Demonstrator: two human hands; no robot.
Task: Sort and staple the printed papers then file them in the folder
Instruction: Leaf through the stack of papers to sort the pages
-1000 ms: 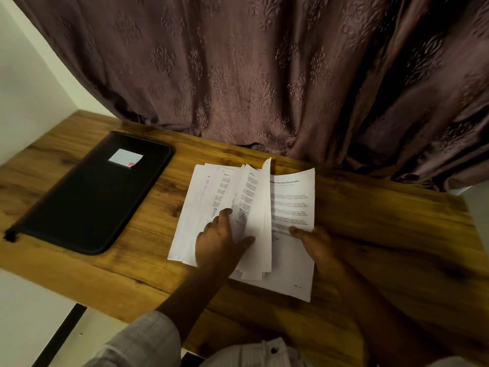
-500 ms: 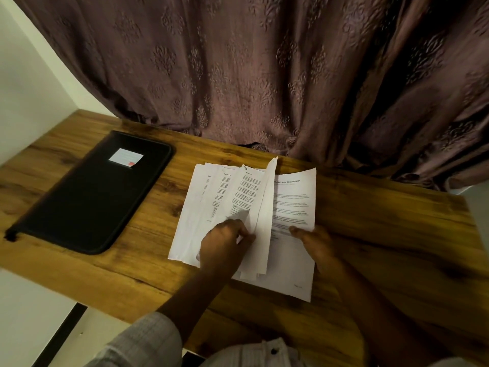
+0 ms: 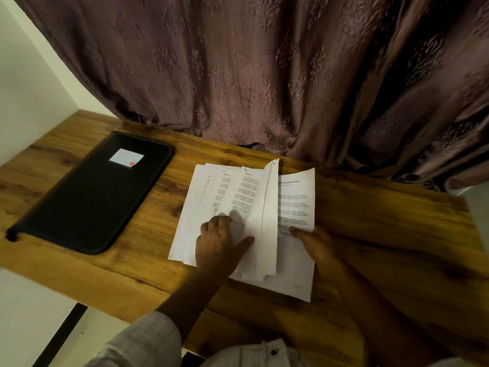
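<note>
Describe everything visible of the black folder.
The black folder lies flat and closed on the wooden table, left of the papers and apart from them. It looks like matte fabric or leatherette with rounded corners. A small white label with a red mark sits near its far end. Neither hand touches it.

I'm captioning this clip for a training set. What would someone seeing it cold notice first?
A fanned stack of white printed papers at the middle of the wooden desk, with the left hand lifting pages and the right hand resting on the bottom sheet. A closed black zip folder lies to the left, and a mauve patterned curtain hangs behind.
</note>
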